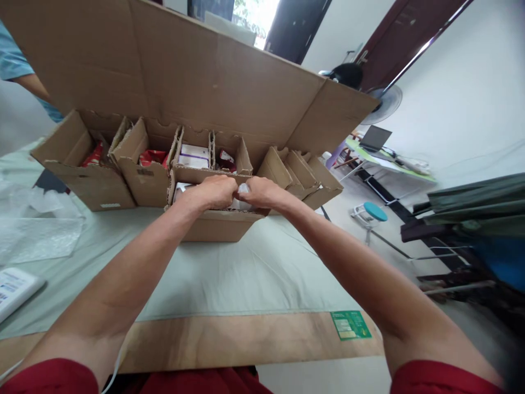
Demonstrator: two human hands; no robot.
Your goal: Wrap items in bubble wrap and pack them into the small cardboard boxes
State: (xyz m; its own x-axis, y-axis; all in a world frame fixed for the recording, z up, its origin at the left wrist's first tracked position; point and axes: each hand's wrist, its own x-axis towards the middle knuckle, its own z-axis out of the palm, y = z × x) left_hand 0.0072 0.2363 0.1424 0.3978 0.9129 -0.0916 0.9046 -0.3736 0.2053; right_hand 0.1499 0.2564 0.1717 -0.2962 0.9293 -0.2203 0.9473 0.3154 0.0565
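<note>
Both hands meet over the front cardboard box (pixel 217 227), which stands on the cloth-covered table. My left hand (pixel 219 190) is closed, knuckles up, above the box opening. Beside it, my right hand (pixel 262 191) is closed too, with its thumb side toward the left one. Some whitish, see-through plastic (pixel 244 189) shows between the two hands and continues below them into the box. My fingers hide most of it, so its full shape cannot be made out. A white item (pixel 182 189) shows at the left inside the same box.
Behind stand open cardboard boxes, some holding red packets (pixel 153 157) and white-and-purple boxes (pixel 194 156). A tall cardboard panel (pixel 213 71) rises at the back. Clear plastic wrap (pixel 39 235) and a white package (pixel 18 290) lie left. A person's blue sleeve (pixel 14 52) shows beyond.
</note>
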